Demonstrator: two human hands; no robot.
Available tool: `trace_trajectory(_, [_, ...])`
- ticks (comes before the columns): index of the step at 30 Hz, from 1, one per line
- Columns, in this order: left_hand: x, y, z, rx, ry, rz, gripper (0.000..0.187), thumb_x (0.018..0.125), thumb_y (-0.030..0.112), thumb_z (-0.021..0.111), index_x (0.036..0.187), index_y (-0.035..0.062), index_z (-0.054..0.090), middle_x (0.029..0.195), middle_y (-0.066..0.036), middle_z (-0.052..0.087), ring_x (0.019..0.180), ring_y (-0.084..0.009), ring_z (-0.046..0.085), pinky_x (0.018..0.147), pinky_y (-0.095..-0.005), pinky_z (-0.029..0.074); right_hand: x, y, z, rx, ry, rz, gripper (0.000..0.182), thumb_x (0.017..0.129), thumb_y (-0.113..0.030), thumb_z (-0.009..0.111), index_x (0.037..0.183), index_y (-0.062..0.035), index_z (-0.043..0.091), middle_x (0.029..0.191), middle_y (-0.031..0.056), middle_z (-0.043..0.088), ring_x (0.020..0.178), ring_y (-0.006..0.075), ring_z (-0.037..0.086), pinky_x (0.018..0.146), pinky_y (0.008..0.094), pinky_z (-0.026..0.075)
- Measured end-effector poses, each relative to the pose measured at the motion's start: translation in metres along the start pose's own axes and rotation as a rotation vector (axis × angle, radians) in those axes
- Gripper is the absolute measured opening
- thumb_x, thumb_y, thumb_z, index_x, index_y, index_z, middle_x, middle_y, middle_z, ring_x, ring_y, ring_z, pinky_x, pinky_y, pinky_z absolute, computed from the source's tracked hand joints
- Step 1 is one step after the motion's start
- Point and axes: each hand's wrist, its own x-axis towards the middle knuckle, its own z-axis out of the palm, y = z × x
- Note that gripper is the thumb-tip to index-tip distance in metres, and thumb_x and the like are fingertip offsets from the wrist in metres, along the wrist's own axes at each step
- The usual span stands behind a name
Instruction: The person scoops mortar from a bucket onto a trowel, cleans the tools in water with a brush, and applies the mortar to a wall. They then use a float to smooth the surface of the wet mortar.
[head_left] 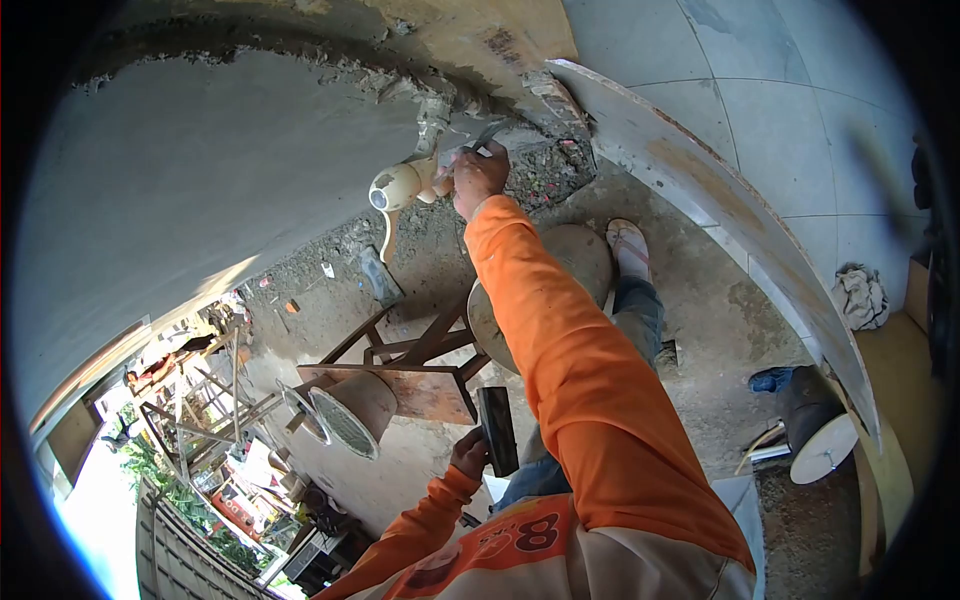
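My right hand (480, 178) is raised against the grey wall (220, 170), its fingers closed round a small thin tool (488, 135), probably metal. Just beside it is a cream-coloured faucet-like fitting (397, 187) with a curved spout or handle, joined to a cement-smeared pipe (432, 125). Low in front of my body, my left hand (469, 455) grips a dark rectangular board (497, 431). Its palm side is hidden.
A wooden stool (425, 390) lies tipped by a bucket (360, 410). Near my foot stands a round container (580, 262). A long curved-looking panel (720, 200) runs along the right, with a cloth (860, 296) and another bucket (823, 448) beyond. Wooden frames (200, 410) stand at left.
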Motion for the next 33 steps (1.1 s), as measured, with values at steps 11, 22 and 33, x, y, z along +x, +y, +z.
trace_trajectory(11, [-0.016, -0.024, -0.027, -0.069, -0.003, 0.055, 0.03, 0.089, 0.016, 0.051, 0.115, 0.0024, 0.059, 0.098, -0.005, 0.066, 0.082, -0.0142, 0.064, 0.069, -0.0282, 0.052, -0.029, 0.031, -0.025, -0.332, -0.315, -0.123, 0.044, 0.082, -0.001, 0.063, 0.122, -0.0016, 0.046, 0.093, 0.0101, 0.059, 0.072, 0.0174, 0.06, 0.052, 0.03, 0.05])
trace_trajectory(22, [-0.015, -0.019, -0.059, -0.662, -0.318, 0.488, 0.04, 0.084, 0.027, 0.063, 0.116, 0.0039, 0.058, 0.11, -0.008, 0.064, 0.101, -0.0224, 0.061, 0.093, -0.0391, 0.048, -0.286, -0.094, -0.147, -0.664, -0.361, 0.392, 0.053, 0.088, -0.016, 0.06, 0.133, 0.0036, 0.039, 0.099, 0.0107, 0.059, 0.083, 0.0186, 0.063, 0.062, 0.0318, 0.057])
trace_trajectory(33, [-0.072, 0.043, -0.057, -1.246, -0.931, 0.756, 0.044, 0.091, 0.028, 0.054, 0.123, -0.0017, 0.052, 0.123, -0.014, 0.059, 0.111, -0.028, 0.058, 0.098, -0.0453, 0.045, -0.458, -0.177, -0.034, -0.929, -0.833, 0.301, 0.036, 0.092, -0.014, 0.056, 0.123, -0.0035, 0.041, 0.099, 0.0129, 0.063, 0.072, 0.013, 0.061, 0.052, 0.0252, 0.05])
